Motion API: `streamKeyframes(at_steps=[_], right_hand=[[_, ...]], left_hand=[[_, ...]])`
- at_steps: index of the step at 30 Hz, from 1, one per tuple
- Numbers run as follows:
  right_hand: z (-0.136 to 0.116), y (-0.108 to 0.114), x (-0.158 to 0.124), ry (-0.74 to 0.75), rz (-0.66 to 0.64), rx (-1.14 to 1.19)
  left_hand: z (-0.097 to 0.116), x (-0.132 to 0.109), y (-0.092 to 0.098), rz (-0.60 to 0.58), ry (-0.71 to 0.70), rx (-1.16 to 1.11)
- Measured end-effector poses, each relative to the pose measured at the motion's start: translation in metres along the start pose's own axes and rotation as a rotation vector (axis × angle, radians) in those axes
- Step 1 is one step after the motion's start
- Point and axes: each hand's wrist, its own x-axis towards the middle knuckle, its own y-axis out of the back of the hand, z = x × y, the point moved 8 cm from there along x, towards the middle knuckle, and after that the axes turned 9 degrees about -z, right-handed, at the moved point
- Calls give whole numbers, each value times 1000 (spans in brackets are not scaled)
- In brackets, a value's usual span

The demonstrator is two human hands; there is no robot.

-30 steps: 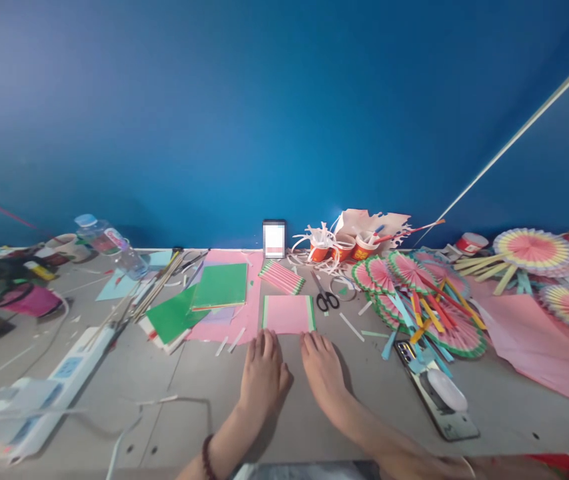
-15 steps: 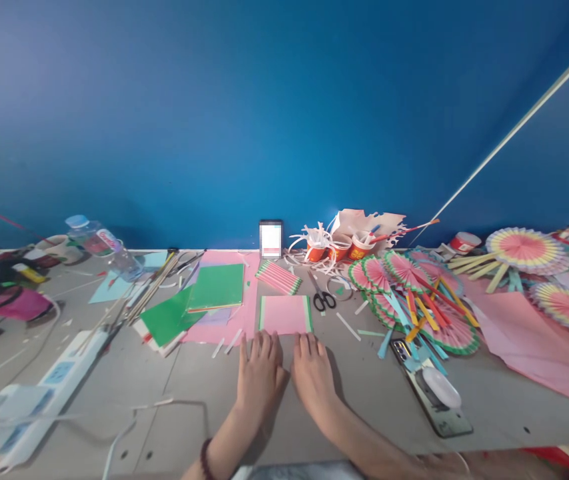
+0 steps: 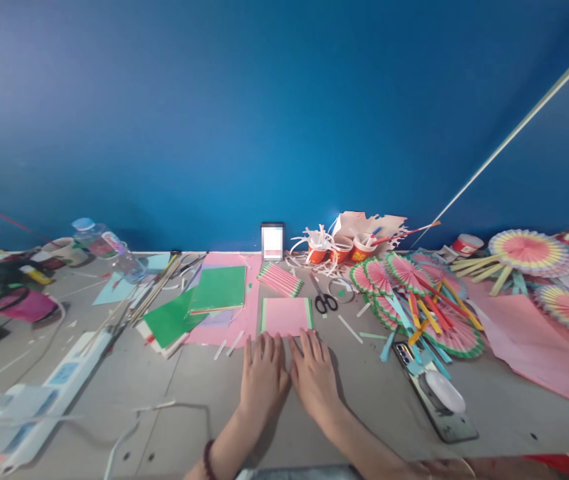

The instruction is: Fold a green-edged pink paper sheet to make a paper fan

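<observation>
A pink sheet with green side edges (image 3: 286,316) lies flat on the grey table (image 3: 224,380). My left hand (image 3: 264,373) rests palm down at its near left edge, fingers stretched forward. Close beside it, my right hand (image 3: 313,373) lies flat with fingers spread, its tips at the near right edge. Neither hand grips anything. Just beyond the sheet is a pleated pink and green paper strip (image 3: 280,279). Black-handled scissors (image 3: 325,303) lie right of the sheet, and green sheets (image 3: 218,289) are to the left.
Paper fans (image 3: 409,273) and a phone (image 3: 434,393) bearing a white case lie right. Red cups (image 3: 363,247) and a small screen (image 3: 272,241) stand by the blue wall. A power strip (image 3: 59,393), cables and a plastic bottle (image 3: 109,247) are left.
The fingers of my right hand have spread a little and its tips reach slightly farther onto the sheet's near edge. The whole view has shifted slightly; the objects stay in place.
</observation>
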Motion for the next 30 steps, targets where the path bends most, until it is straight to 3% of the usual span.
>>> streamKeyframes(at_steps=[5, 17, 24, 30], right_hand=[[-5, -6, 1, 54, 39, -25], [-8, -9, 3, 26, -3, -42], [-2, 0, 5, 3, -18, 21], [4, -7, 0, -5, 12, 33]], left_hand=[[1, 0, 1, 23, -11, 18], [-2, 3, 1, -23, -9, -1], [-4, 2, 0, -12, 14, -43], [-2, 2, 1, -24, 13, 13]])
